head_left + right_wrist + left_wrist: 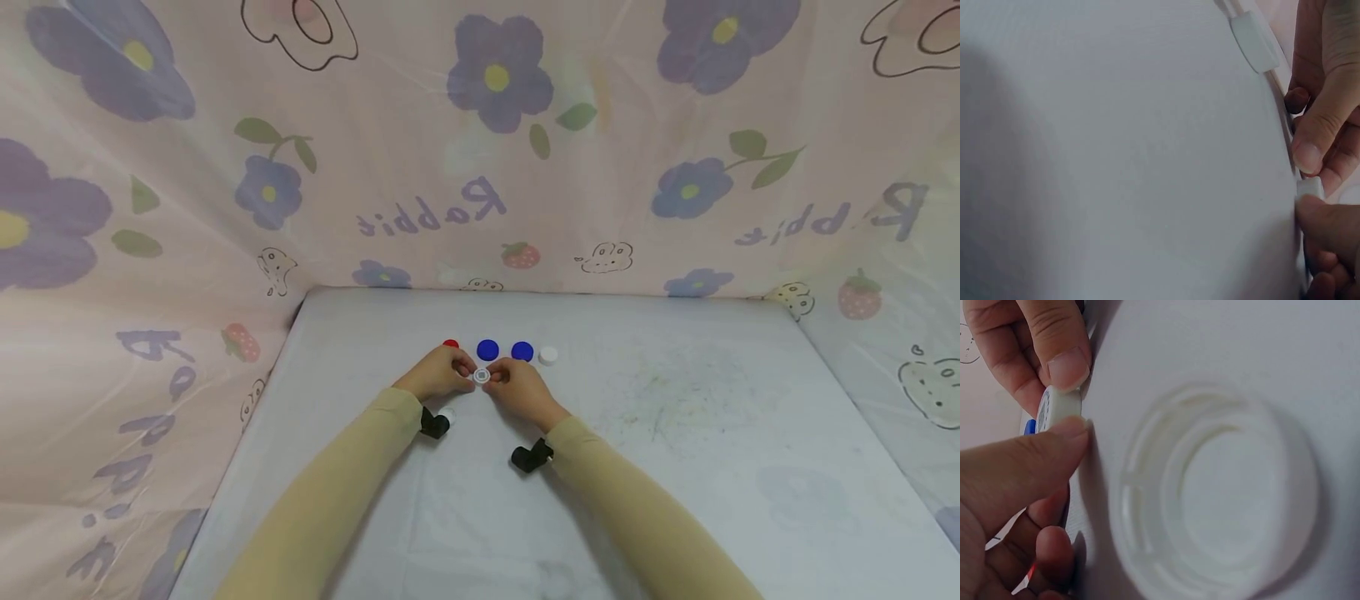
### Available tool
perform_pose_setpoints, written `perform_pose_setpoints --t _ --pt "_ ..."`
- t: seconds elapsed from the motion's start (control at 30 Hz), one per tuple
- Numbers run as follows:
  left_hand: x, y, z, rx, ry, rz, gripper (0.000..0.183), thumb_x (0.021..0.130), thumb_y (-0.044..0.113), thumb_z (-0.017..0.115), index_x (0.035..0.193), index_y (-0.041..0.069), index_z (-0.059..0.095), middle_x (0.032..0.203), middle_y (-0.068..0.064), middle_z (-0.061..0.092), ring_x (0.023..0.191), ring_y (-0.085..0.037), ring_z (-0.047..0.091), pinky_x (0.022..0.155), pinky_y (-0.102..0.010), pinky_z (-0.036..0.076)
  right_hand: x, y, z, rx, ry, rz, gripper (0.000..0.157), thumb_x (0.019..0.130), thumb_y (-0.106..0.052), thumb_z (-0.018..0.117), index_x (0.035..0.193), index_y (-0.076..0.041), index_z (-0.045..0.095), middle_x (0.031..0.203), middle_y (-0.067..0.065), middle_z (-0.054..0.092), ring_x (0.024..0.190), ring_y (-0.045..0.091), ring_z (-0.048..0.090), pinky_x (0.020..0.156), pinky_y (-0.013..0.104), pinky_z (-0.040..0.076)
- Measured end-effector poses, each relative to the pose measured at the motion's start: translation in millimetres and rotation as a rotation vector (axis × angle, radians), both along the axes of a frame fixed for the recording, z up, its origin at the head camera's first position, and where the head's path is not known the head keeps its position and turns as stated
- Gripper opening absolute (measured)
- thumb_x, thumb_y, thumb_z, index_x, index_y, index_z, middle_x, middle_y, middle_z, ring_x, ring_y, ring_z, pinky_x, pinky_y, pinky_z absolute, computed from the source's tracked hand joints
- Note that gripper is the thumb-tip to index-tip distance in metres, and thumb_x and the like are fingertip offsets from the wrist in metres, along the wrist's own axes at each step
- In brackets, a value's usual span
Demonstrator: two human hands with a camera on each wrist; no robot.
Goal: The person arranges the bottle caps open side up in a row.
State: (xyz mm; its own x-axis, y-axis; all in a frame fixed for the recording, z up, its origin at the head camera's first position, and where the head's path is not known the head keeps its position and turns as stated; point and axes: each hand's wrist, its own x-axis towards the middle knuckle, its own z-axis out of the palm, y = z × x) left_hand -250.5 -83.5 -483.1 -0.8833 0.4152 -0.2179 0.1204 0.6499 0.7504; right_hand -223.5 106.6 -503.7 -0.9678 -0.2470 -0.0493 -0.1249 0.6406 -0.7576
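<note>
Both hands pinch one small white bottle cap between them, just above or on the table; the contact beneath is hidden. Its upper face carries a square mark. My left hand grips it from the left with thumb and fingers, and my right hand does so from the right. In the left wrist view, the left thumb presses the rim of the held cap. Close to the left wrist lies another white cap, hollow side up. The right wrist view shows the held cap edge-on.
Beyond the hands, two blue caps, one left and one right, lie beside a white cap. A red cap is partly hidden behind the left hand. The white-covered table meets patterned curtains at back and sides.
</note>
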Motion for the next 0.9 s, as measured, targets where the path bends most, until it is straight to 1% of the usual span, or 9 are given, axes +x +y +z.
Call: perform_pose_setpoints --t 0.27,0.4,0.53,0.63,0.77,0.9 --pt "1.6 -2.0 0.8 0.025 -0.018 0.006 0.019 0.08 0.008 0.079 0.097 0.009 0.07 0.085 -0.001 0.063 0.083 -0.016 0.057 0.081 -0.032 0.046 0.9 -1.3 -0.1 -0.019 -0.012 0.001 0.018 0.086 -0.017 0.074 0.1 -0.008 0.068 0.08 -0.003 0.062 0.076 0.013 0.056 0.071 0.031 0.046" --pt "1.5 -3.5 1.3 0.04 -0.032 0.001 0.02 0.079 0.009 0.08 0.097 0.008 0.07 0.085 -0.002 0.063 0.082 -0.016 0.058 0.081 -0.033 0.046 0.8 -2.4 -0.3 0.005 -0.024 0.018 0.019 0.087 -0.018 0.074 0.101 -0.009 0.067 0.082 -0.004 0.061 0.077 0.013 0.055 0.072 0.031 0.045" --pt "1.3 -2.8 1.5 0.004 -0.039 -0.015 0.023 0.078 0.009 0.081 0.098 0.01 0.069 0.085 -0.001 0.063 0.082 -0.016 0.058 0.08 -0.033 0.046 -0.3 -3.3 -1.8 0.042 -0.022 0.041 0.018 0.086 -0.018 0.075 0.101 -0.011 0.066 0.083 -0.004 0.06 0.076 0.013 0.054 0.071 0.03 0.044" --pt "0.8 -2.2 1.4 -0.027 -0.032 -0.025 0.025 0.077 0.007 0.081 0.099 0.01 0.069 0.084 0.0 0.063 0.081 -0.016 0.057 0.079 -0.032 0.046 -1.2 -3.9 -2.1 0.047 -0.018 0.051 0.017 0.087 -0.019 0.075 0.099 -0.011 0.066 0.083 -0.004 0.059 0.076 0.013 0.053 0.071 0.03 0.044" --pt "0.7 -3.3 2.0 -0.015 -0.028 -0.034 0.025 0.078 0.007 0.081 0.099 0.01 0.068 0.086 0.0 0.063 0.083 -0.016 0.057 0.08 -0.032 0.046 -1.0 -2.7 -2.3 0.025 -0.024 0.055 0.017 0.087 -0.022 0.074 0.099 -0.013 0.065 0.083 -0.004 0.06 0.077 0.013 0.054 0.071 0.031 0.044" --pt "1.8 -6.6 5.3 0.019 -0.006 -0.038 0.024 0.08 0.011 0.08 0.1 0.014 0.068 0.09 0.001 0.064 0.086 -0.015 0.059 0.08 -0.031 0.048 0.5 0.7 -0.9 -0.043 -0.011 0.043 0.018 0.088 -0.025 0.074 0.1 -0.014 0.066 0.085 -0.004 0.061 0.078 0.014 0.055 0.071 0.032 0.045"
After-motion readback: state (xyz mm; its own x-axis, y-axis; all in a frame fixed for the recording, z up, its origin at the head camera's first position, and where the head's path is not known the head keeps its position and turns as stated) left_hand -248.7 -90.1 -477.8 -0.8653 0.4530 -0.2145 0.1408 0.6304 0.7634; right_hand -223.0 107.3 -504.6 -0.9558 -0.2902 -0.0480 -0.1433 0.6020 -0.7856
